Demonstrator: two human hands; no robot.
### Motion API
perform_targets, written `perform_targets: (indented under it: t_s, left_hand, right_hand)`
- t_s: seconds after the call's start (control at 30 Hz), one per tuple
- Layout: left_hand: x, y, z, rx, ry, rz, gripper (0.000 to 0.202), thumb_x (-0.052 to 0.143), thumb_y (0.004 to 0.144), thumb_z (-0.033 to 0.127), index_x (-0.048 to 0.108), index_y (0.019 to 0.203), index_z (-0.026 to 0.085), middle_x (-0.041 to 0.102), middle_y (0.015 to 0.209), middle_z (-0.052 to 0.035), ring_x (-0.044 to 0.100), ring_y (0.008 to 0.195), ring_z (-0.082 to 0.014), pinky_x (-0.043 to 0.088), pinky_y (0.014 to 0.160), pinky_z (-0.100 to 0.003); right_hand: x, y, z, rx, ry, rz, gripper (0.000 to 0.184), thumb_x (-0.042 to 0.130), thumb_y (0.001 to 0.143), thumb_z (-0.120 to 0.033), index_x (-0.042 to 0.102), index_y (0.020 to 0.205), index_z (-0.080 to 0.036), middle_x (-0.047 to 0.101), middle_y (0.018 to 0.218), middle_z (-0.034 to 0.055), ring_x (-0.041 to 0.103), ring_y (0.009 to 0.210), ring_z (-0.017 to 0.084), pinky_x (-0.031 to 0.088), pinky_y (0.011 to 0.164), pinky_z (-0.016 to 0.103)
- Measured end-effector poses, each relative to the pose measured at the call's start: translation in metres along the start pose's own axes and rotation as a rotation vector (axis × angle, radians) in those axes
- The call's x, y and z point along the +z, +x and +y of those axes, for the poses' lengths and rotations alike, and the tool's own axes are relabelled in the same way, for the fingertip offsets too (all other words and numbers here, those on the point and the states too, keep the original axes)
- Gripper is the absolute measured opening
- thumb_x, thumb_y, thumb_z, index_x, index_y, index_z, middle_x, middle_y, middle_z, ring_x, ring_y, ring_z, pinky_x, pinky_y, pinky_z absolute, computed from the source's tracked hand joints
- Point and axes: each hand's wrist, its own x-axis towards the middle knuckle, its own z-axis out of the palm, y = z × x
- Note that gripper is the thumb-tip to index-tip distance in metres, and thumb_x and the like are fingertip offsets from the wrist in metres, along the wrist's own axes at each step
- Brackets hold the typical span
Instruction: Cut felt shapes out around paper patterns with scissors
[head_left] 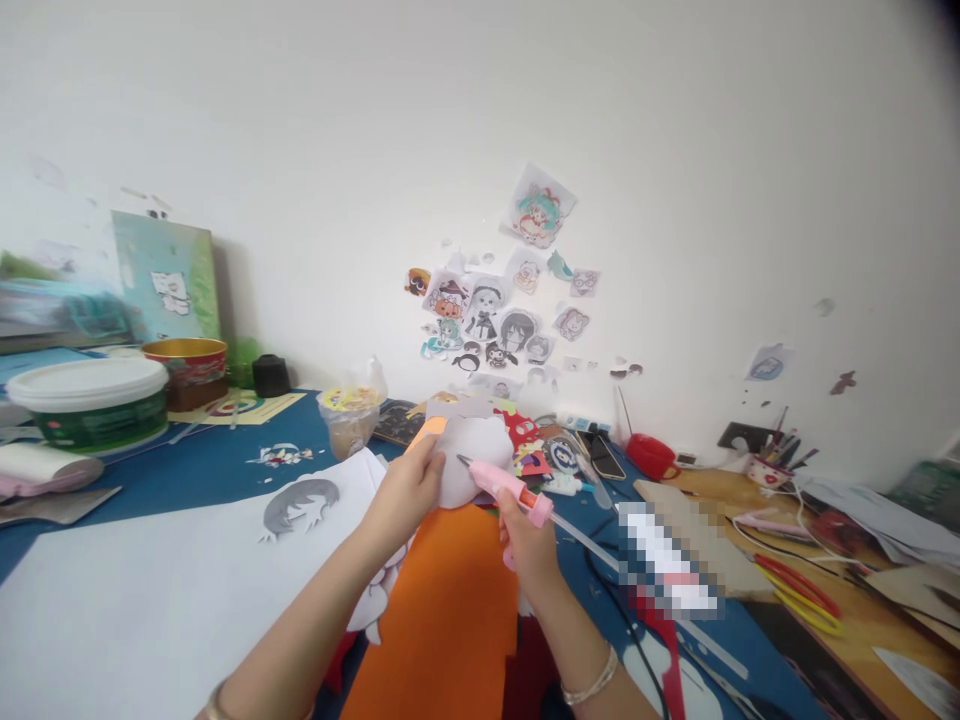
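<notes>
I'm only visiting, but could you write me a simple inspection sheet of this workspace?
Surface: blue tabletop, crowded.
Job's things: pink glue gun, its nozzle over a white paper cut-out; contact unclear. Orange sheet in front.
Clutter: lidded tub and plastic cup to the left; phone and red cup to the right.
Hands: left hand holds the paper cut-out; right hand grips the glue gun.
Cables: black cable near the right forearm; its ends can't be traced.
Surroundings: white wall bearing drawings.
</notes>
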Motion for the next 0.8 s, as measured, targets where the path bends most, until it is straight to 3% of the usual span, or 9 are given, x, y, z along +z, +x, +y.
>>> perform_targets:
  t_s: [0.1, 0.2, 0.3, 0.4, 0.5, 0.7, 0.8]
  left_hand:
    - [0.001, -0.001, 0.002, 0.024, 0.026, -0.03, 0.035, 0.03, 0.086, 0.032, 0.053, 0.109, 0.021, 0.068, 0.094, -0.0065, 0.064, 0.083, -0.0231, 0.045, 0.07, -0.031]
    - [0.001, -0.002, 0.004, 0.029, 0.064, -0.056, 0.035, 0.029, 0.086, 0.031, 0.052, 0.111, 0.022, 0.068, 0.088, -0.0067, 0.064, 0.08, -0.024, 0.045, 0.068, -0.032]
    - [0.001, -0.003, 0.005, 0.014, 0.103, -0.059, 0.036, 0.029, 0.086, 0.03, 0.053, 0.111, 0.02, 0.068, 0.087, -0.0086, 0.063, 0.078, -0.0249, 0.044, 0.066, -0.032]
    - [0.001, -0.003, 0.005, -0.009, 0.126, -0.04, 0.037, 0.028, 0.086, 0.028, 0.053, 0.111, 0.018, 0.068, 0.086, -0.0105, 0.063, 0.077, -0.0261, 0.042, 0.063, -0.032]
    - [0.0, -0.002, 0.002, -0.025, 0.129, -0.015, 0.036, 0.028, 0.086, 0.028, 0.054, 0.11, 0.019, 0.068, 0.085, -0.0097, 0.063, 0.075, -0.0259, 0.041, 0.061, -0.031]
    - [-0.001, 0.003, -0.006, -0.06, 0.089, 0.047, 0.034, 0.03, 0.084, 0.027, 0.055, 0.106, 0.02, 0.069, 0.09, -0.0087, 0.063, 0.081, -0.0246, 0.043, 0.067, -0.031]
    - [-0.003, 0.005, -0.007, -0.066, 0.057, 0.078, 0.035, 0.03, 0.084, 0.029, 0.056, 0.105, 0.018, 0.069, 0.094, -0.0086, 0.063, 0.084, -0.0245, 0.045, 0.069, -0.031]
  right_hand:
    - [0.0, 0.001, 0.003, -0.015, -0.03, 0.023, 0.033, 0.066, 0.061, -0.048, 0.055, 0.051, -0.019, 0.052, 0.041, -0.0015, 0.052, 0.043, 0.014, 0.035, 0.035, 0.021]
    - [-0.003, 0.0, 0.0, -0.129, -0.115, 0.054, 0.031, 0.066, 0.062, -0.047, 0.057, 0.054, -0.019, 0.058, 0.051, 0.0022, 0.056, 0.052, 0.017, 0.04, 0.042, 0.023]
    - [-0.007, -0.002, -0.007, -0.323, -0.294, 0.039, 0.03, 0.063, 0.068, -0.042, 0.053, 0.05, -0.02, 0.054, 0.05, 0.0009, 0.052, 0.051, 0.016, 0.04, 0.048, 0.024]
    - [-0.011, -0.003, -0.012, -0.418, -0.396, 0.01, 0.033, 0.058, 0.073, -0.039, 0.048, 0.048, -0.021, 0.048, 0.048, -0.0012, 0.045, 0.048, 0.014, 0.037, 0.049, 0.025]
    - [-0.014, -0.003, -0.012, -0.358, -0.327, 0.01, 0.034, 0.055, 0.077, -0.043, 0.048, 0.053, -0.02, 0.048, 0.051, -0.0014, 0.045, 0.048, 0.013, 0.037, 0.046, 0.023]
    - [-0.017, -0.004, -0.011, -0.145, 0.017, -0.102, 0.038, 0.054, 0.076, -0.051, 0.062, 0.073, -0.015, 0.062, 0.068, 0.0028, 0.037, 0.04, 0.007, 0.028, 0.033, 0.02]
    - [-0.015, -0.003, -0.012, -0.015, 0.118, -0.147, 0.041, 0.055, 0.074, -0.054, 0.061, 0.068, -0.014, 0.06, 0.061, 0.001, 0.03, 0.034, 0.004, 0.023, 0.03, 0.019]
